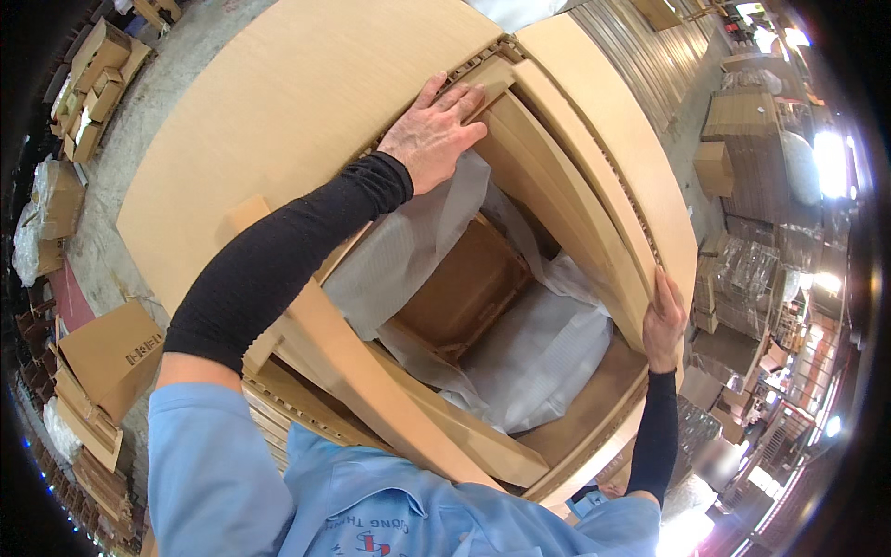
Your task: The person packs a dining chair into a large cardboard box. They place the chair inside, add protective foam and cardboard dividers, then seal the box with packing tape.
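A large open cardboard box (594, 381) stands in front of me. Its wide left flap (251, 121) is folded outward. White foam sheet (548, 362) lines the inside, around a brown cardboard surface (455, 288) deep in the middle. Long cardboard edge strips lie along the walls: a near strip (371, 385) and a right strip (566, 176). My left hand (436, 130) rests on the far left rim by the corner, its fingers apart. At the right wall, my right hand (664, 320) grips the edge, with some fingers hidden.
Brown cartons (93, 84) lie on the grey floor (111, 223) at far left. An open carton (111, 362) is nearer on that side. Stacked flat cardboard (742, 130) stands at right, with wrapped stacks (752, 269) closer. A slatted wooden surface (640, 56) lies beyond the box.
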